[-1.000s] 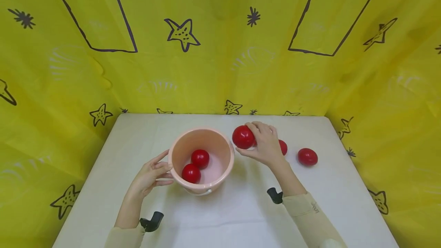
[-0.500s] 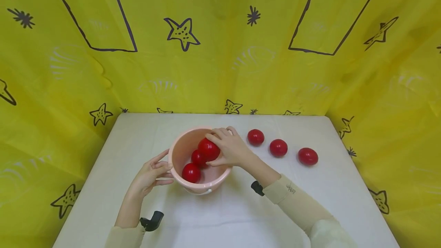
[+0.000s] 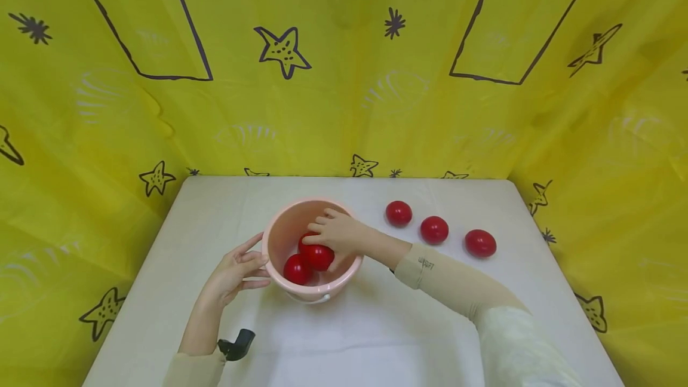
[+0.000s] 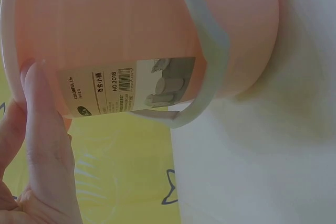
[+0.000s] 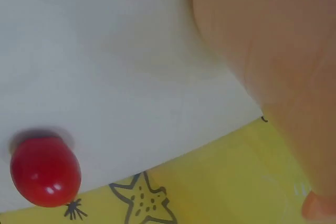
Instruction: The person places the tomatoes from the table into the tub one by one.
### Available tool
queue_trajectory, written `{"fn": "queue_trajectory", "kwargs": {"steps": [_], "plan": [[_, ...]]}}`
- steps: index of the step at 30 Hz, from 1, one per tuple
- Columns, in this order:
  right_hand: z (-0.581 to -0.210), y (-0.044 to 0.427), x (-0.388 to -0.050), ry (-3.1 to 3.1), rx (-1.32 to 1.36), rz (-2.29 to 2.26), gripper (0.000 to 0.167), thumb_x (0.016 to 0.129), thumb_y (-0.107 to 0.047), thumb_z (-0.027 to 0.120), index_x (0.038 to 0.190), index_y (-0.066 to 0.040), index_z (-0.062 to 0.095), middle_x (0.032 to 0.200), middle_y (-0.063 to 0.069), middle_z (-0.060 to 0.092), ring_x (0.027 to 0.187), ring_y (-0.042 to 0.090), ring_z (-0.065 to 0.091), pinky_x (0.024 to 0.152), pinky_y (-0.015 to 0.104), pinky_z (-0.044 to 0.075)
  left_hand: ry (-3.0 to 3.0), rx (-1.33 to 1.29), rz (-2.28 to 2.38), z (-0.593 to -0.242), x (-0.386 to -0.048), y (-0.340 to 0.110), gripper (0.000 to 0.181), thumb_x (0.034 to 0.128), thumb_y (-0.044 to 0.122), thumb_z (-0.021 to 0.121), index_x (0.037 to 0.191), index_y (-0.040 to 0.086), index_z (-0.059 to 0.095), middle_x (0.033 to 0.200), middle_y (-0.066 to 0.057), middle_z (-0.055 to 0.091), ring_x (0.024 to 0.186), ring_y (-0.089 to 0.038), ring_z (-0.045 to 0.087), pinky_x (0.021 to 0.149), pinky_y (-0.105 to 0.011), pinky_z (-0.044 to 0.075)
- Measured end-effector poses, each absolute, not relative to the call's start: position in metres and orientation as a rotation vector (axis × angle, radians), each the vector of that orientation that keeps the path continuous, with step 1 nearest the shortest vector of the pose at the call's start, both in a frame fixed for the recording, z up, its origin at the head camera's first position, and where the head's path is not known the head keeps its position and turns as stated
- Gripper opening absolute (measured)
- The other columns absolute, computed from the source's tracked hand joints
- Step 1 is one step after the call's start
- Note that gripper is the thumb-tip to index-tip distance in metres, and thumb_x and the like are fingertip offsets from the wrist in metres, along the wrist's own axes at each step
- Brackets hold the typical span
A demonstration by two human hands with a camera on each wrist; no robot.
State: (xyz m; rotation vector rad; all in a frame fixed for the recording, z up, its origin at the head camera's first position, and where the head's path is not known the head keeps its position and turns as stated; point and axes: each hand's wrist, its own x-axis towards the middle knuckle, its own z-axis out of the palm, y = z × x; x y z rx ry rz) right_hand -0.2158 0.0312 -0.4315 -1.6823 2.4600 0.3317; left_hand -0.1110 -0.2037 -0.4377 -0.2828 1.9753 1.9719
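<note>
A pink bucket with a pale handle stands upright mid-table. My left hand rests against its left side, fingers spread; in the left wrist view the thumb lies along the outer wall near the rim. Inside the bucket are glossy red balls: one at the front left, another, the right ball, and a rear ball partly covered. My right hand reaches in over the right rim, fingers extended above the balls, thumb beside the right ball.
Three more slightly oval red balls lie in a slanting row right of the bucket: the left, the middle and the right. Yellow patterned cloth walls in the white table at the back and sides.
My right hand has carried a red ball from right of the bucket over the rim and down inside, then loosened its fingers from it. The left hand and bucket have stayed in place.
</note>
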Motion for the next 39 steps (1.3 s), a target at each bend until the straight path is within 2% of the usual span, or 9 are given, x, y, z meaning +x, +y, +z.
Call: {"fn": "queue_trajectory", "kwargs": {"steps": [7, 15, 26, 29, 33, 39], "plan": [[-0.4361, 0.0248, -0.2164, 2.324, -1.789, 0.537, 0.076, 0.067, -0.054, 0.071, 0.134, -0.031, 0.044, 0.135, -0.003, 0.046, 0.124, 0.018, 0.037, 0.109, 0.042, 0.026, 1.981, -0.285, 1.966, -0.4389, -0.1109, -0.2034, 0.065, 0.0889, 0.01, 0.058, 0.145, 0.009, 0.025, 0.097, -0.01, 0.066, 0.076, -0.019, 0.068, 0.068, -0.037, 0.056], [-0.4381, 0.0216, -0.2151, 2.28, -1.761, 0.679, 0.076, 0.067, -0.048, 0.075, 0.135, -0.037, 0.042, 0.139, -0.007, 0.042, 0.129, 0.018, 0.033, 0.111, 0.042, 0.021, 1.97, -0.274, 1.975, -0.438, -0.1109, -0.2044, 0.064, 0.0902, 0.009, 0.056, 0.145, 0.009, 0.023, 0.094, -0.008, 0.066, 0.075, -0.019, 0.068, 0.067, -0.037, 0.056], [-0.4394, 0.0206, -0.2132, 2.292, -1.739, 0.773, 0.067, 0.071, -0.041, 0.074, 0.131, -0.043, 0.045, 0.138, -0.008, 0.043, 0.128, 0.013, 0.034, 0.11, 0.04, 0.024, 1.961, -0.272, 1.979, -0.4372, -0.1104, -0.2037, 0.064, 0.0906, 0.008, 0.055, 0.145, 0.009, 0.023, 0.094, -0.007, 0.066, 0.074, -0.018, 0.068, 0.067, -0.036, 0.056], [-0.4387, 0.0203, -0.2134, 2.274, -1.703, 0.806, 0.069, 0.07, -0.044, 0.074, 0.132, -0.044, 0.043, 0.14, -0.009, 0.04, 0.129, 0.014, 0.031, 0.11, 0.04, 0.023, 1.966, -0.273, 1.978, -0.4372, -0.1103, -0.2036, 0.064, 0.0905, 0.008, 0.055, 0.145, 0.009, 0.023, 0.094, -0.007, 0.066, 0.075, -0.019, 0.068, 0.067, -0.036, 0.056], [-0.4381, 0.0203, -0.2148, 2.26, -1.672, 0.804, 0.071, 0.069, -0.049, 0.072, 0.133, -0.043, 0.042, 0.14, -0.009, 0.04, 0.129, 0.015, 0.031, 0.11, 0.04, 0.022, 1.96, -0.271, 1.981, -0.4373, -0.1104, -0.2037, 0.064, 0.0904, 0.009, 0.056, 0.145, 0.009, 0.023, 0.094, -0.006, 0.066, 0.075, -0.018, 0.068, 0.067, -0.037, 0.056], [-0.44, 0.0245, -0.2201, 2.388, -1.677, 0.524, 0.066, 0.071, -0.046, 0.073, 0.131, -0.038, 0.047, 0.133, -0.004, 0.046, 0.124, 0.017, 0.035, 0.109, 0.044, 0.024, 1.944, -0.253, 1.992, -0.4382, -0.1102, -0.2043, 0.065, 0.0902, 0.008, 0.056, 0.145, 0.008, 0.022, 0.092, -0.004, 0.066, 0.073, -0.017, 0.068, 0.067, -0.037, 0.056]]}}
